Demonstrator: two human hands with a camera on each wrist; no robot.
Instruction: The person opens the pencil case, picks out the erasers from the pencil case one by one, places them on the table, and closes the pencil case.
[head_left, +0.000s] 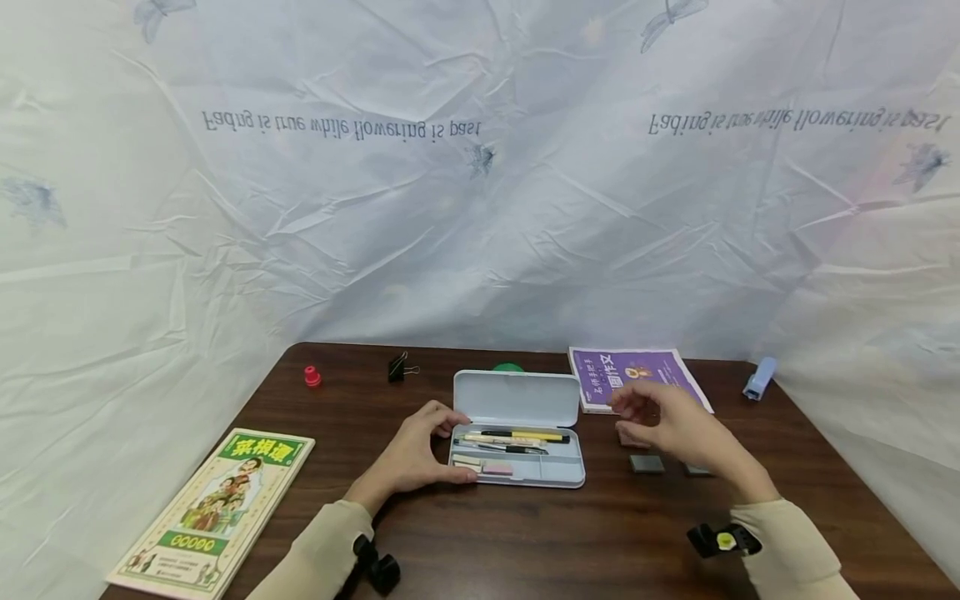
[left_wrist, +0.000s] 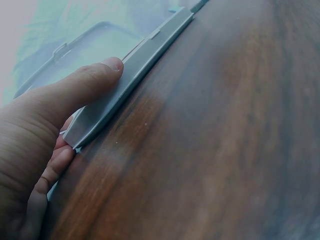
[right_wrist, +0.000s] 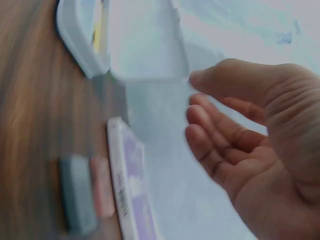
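A pale pencil case (head_left: pixel 562 472) lies with its lid raised near the middle of the table. Inside are a yellow-and-black pen (head_left: pixel 543 436), a black-gripped pen (head_left: pixel 513 448), a pink eraser (head_left: pixel 497 469) and other small pieces. My left hand (head_left: pixel 408 450) grips the case's left end; its thumb (left_wrist: pixel 95 80) presses the front wall while other fingers reach round the back. To the right of the case, my right hand (head_left: pixel 682 423) is raised with loosely bent fingers and nothing between them. Below it lie a reddish block (head_left: pixel 630 437) and a grey block (head_left: pixel 647 464).
A purple book (head_left: pixel 671 372) lies behind my right hand, with a blue stapler-like object (head_left: pixel 761 379) farther right. At back left are a red knob-shaped piece (head_left: pixel 312 377) and a black binder clip (head_left: pixel 397 368). A green-and-cream book (head_left: pixel 217 508) covers the near left. Another dark block (head_left: pixel 697 471) peeks from beneath my right wrist.
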